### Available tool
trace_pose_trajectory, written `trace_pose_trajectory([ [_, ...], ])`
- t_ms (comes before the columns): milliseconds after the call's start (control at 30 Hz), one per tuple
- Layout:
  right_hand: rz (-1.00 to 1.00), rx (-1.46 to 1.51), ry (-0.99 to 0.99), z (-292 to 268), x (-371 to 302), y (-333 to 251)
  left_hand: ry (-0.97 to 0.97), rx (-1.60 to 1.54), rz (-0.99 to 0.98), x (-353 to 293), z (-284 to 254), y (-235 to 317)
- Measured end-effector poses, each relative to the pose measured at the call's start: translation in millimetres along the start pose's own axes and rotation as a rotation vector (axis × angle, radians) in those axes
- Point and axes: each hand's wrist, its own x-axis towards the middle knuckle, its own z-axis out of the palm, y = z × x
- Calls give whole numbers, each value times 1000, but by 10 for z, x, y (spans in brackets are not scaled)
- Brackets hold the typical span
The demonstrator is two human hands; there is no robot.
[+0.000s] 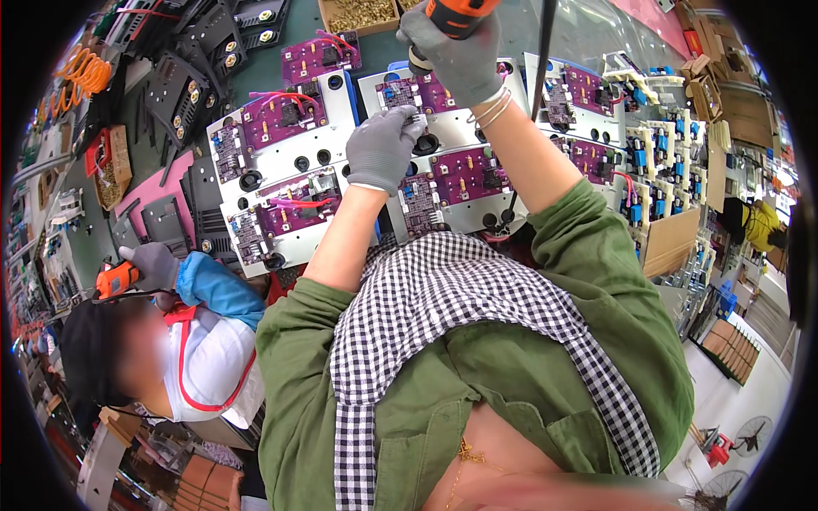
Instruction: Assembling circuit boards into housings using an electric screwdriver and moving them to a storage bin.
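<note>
My right hand [464, 68], in a grey glove, grips an orange and black electric screwdriver [456, 15] at the top of the view. The tool's black lower end is over a white metal plate [452, 134] that carries purple circuit boards [437, 92]. Just left of it, my left hand [383, 152], gloved too, is at the small board on the same plate. Its fingers are pressed together, and whatever they pinch is too small to make out. In front of me lies another plate with a purple board [464, 175].
More plates with purple boards [285, 119] lie left and right. Black metal brackets [175, 98] cover the left bench; a box of brass screws [358, 13] stands at the back. White-and-blue parts [665, 162] fill the right. A co-worker's gloved hand [153, 266] holds an orange tool.
</note>
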Motion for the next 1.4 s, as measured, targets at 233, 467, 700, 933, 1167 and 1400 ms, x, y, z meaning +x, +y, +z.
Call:
trace_pose_trajectory([
  [233,156,298,-111,94,-54,-460,-51,-1217,-673,-150,-467,-287],
  [467,135,349,-294,-228,-429,-571,44,-1329,-750,-583,-434,32],
  [700,234,433,-272,-432,-423,-966,176,-1355,-677,-702,-212,369],
  [933,154,495,-411,-365,-465,-1068,279,-1649,-625,-873,-247,417],
  [1167,75,531,-379,-196,-542,-1157,226,-1802,-595,-832,-260,254],
  [1400,32,682,-364,122,-520,-984,105,-1918,-668,-796,-421,-65],
])
